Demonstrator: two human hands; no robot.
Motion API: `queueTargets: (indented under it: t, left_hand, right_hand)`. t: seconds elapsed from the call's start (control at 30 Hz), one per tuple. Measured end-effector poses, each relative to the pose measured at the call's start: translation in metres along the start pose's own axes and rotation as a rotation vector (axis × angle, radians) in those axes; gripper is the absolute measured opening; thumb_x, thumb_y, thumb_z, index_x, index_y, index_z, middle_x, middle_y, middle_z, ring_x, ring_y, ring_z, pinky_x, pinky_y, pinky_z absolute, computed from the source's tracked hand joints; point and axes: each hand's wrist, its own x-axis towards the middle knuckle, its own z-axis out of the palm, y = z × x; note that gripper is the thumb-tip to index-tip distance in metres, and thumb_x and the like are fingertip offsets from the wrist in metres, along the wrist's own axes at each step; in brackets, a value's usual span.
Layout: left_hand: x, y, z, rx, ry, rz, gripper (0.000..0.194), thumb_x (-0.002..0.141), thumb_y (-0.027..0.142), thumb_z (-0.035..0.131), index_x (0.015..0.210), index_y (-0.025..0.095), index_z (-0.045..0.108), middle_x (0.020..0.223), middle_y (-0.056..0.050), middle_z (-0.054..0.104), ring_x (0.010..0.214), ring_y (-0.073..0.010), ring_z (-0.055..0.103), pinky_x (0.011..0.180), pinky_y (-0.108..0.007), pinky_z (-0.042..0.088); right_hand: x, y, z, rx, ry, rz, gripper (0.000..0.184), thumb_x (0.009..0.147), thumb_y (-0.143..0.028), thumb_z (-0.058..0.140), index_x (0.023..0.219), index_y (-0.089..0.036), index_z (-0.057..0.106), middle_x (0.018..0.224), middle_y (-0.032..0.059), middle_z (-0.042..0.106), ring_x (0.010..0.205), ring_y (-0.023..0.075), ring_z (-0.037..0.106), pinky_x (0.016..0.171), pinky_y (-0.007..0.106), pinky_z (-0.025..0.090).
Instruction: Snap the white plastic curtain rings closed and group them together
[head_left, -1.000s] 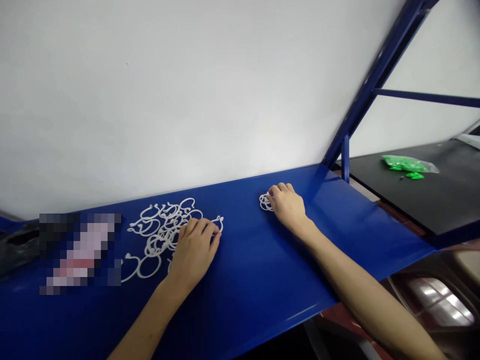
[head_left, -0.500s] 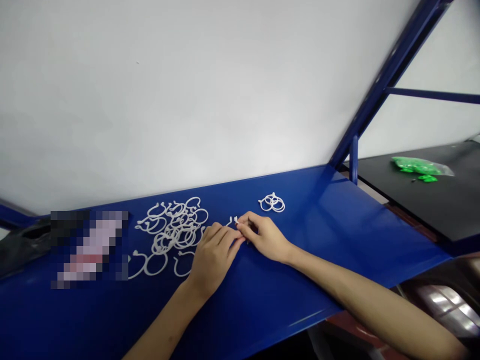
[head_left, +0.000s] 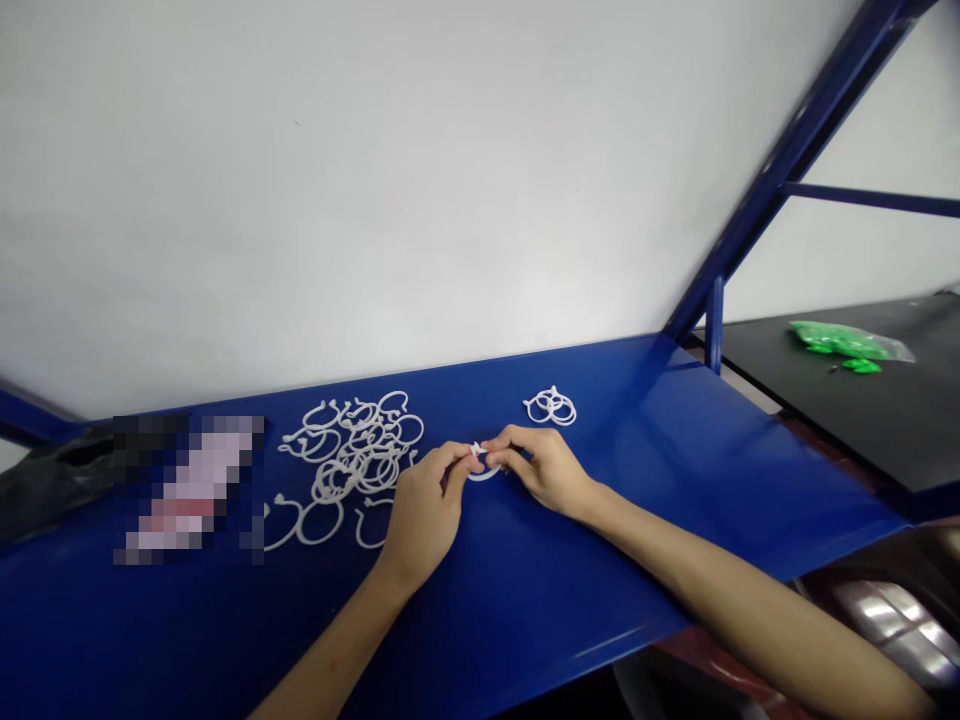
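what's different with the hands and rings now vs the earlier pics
The right hand left the small ring cluster, moving left and nearer the person. The left hand shifted slightly right, off the large ring pile. Both now pinch one white ring between them. The cluster, the pile and the green bag look unmoved.

Blue table (head_left: 465, 405) lies open between the ring pile (head_left: 366, 462) and small ring cluster (head_left: 553, 406), the wall (head_left: 480, 200) blocking behind.
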Motion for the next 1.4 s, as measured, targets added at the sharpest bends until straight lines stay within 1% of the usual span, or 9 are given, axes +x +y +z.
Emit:
queueTargets:
  t: [0.2, 0.4, 0.67, 0.77, 0.93, 1.0, 1.07, 1.2, 1.4]
  left_hand:
    - [-0.004, -0.004, 0.0, 0.037, 0.02, 0.133, 0.023, 0.093, 0.02, 0.046, 0.075, 0.023, 0.061, 0.071, 0.003, 0.069, 0.064, -0.0141, 0.064, 0.067, -0.027, 0.05]
    - [-0.004, -0.002, -0.001, 0.047, 0.074, 0.206, 0.021, 0.095, 0.021, 0.047, 0.078, 0.023, 0.06, 0.074, 0.003, 0.069, 0.069, -0.0134, 0.065, 0.069, -0.025, 0.049]
    - [-0.006, -0.015, -0.001, 0.094, -0.073, 0.294, 0.02, 0.098, 0.02, 0.044, 0.082, 0.022, 0.056, 0.076, 0.002, 0.065, 0.07, -0.0131, 0.062, 0.066, -0.025, 0.049]
    - [-0.002, -0.013, -0.001, 0.156, -0.063, 0.31, 0.018, 0.099, 0.023, 0.044, 0.087, 0.022, 0.058, 0.081, 0.0, 0.065, 0.074, -0.0146, 0.062, 0.07, -0.028, 0.05]
    - [0.011, -0.021, -0.01, 0.473, 0.072, 0.323, 0.025, 0.097, 0.026, 0.048, 0.115, 0.021, 0.064, 0.106, -0.009, 0.07, 0.101, -0.0255, 0.061, 0.095, -0.044, 0.048]
    - [0.015, -0.032, -0.017, 0.637, 0.122, 0.277, 0.029, 0.095, 0.028, 0.049, 0.118, 0.019, 0.066, 0.115, -0.014, 0.067, 0.109, -0.0321, 0.057, 0.096, -0.051, 0.046]
    - [0.016, -0.043, -0.024, 0.762, 0.124, 0.225, 0.03, 0.093, 0.032, 0.05, 0.113, 0.018, 0.068, 0.118, -0.017, 0.066, 0.112, -0.0369, 0.054, 0.092, -0.055, 0.046]
    - [0.016, -0.054, -0.028, 0.858, 0.051, 0.193, 0.027, 0.093, 0.032, 0.049, 0.101, 0.017, 0.07, 0.108, -0.017, 0.068, 0.108, -0.0375, 0.053, 0.086, -0.054, 0.045]
    - [0.015, -0.044, -0.022, 0.748, 0.041, 0.266, 0.019, 0.093, 0.025, 0.051, 0.09, 0.022, 0.07, 0.105, -0.011, 0.068, 0.103, -0.0312, 0.053, 0.087, -0.049, 0.044]
  right_hand:
    - [-0.005, -0.008, -0.002, -0.143, -0.071, -0.155, 0.024, 0.103, -0.022, 0.045, 0.092, -0.02, 0.066, 0.091, 0.0058, 0.073, 0.082, 0.0162, 0.068, 0.075, 0.028, 0.054]
    - [-0.004, -0.011, -0.005, -0.171, -0.046, -0.202, 0.021, 0.103, -0.021, 0.045, 0.095, -0.019, 0.064, 0.092, 0.0059, 0.072, 0.08, 0.0157, 0.065, 0.074, 0.027, 0.052]
    - [-0.005, -0.01, -0.007, -0.314, -0.183, -0.318, 0.025, 0.102, -0.012, 0.038, 0.097, -0.016, 0.063, 0.086, 0.0069, 0.07, 0.076, 0.0172, 0.059, 0.073, 0.029, 0.049]
    - [-0.003, -0.009, -0.007, -0.382, -0.176, -0.3, 0.023, 0.103, -0.016, 0.041, 0.102, -0.016, 0.064, 0.089, 0.0074, 0.069, 0.079, 0.0177, 0.06, 0.074, 0.029, 0.05]
    - [0.012, 0.01, -0.027, -0.52, 0.098, -0.061, 0.022, 0.103, -0.023, 0.046, 0.103, -0.016, 0.066, 0.096, 0.0091, 0.069, 0.088, 0.0193, 0.063, 0.081, 0.031, 0.05]
    - [0.018, 0.024, -0.042, -0.575, 0.271, 0.108, 0.02, 0.1, -0.023, 0.05, 0.101, -0.017, 0.069, 0.096, 0.0081, 0.069, 0.084, 0.0185, 0.064, 0.079, 0.03, 0.05]
    - [0.023, 0.038, -0.058, -0.622, 0.341, 0.271, 0.018, 0.097, -0.023, 0.054, 0.098, -0.018, 0.071, 0.093, 0.0069, 0.07, 0.081, 0.0181, 0.065, 0.079, 0.029, 0.049]
    - [0.026, 0.055, -0.074, -0.666, 0.305, 0.548, 0.022, 0.094, -0.028, 0.055, 0.097, -0.02, 0.075, 0.096, 0.0069, 0.074, 0.087, 0.0204, 0.068, 0.077, 0.029, 0.047]
    - [0.025, 0.06, -0.073, -0.676, 0.298, 0.613, 0.03, 0.095, -0.036, 0.051, 0.094, -0.02, 0.076, 0.092, 0.0081, 0.075, 0.084, 0.022, 0.069, 0.071, 0.029, 0.046]
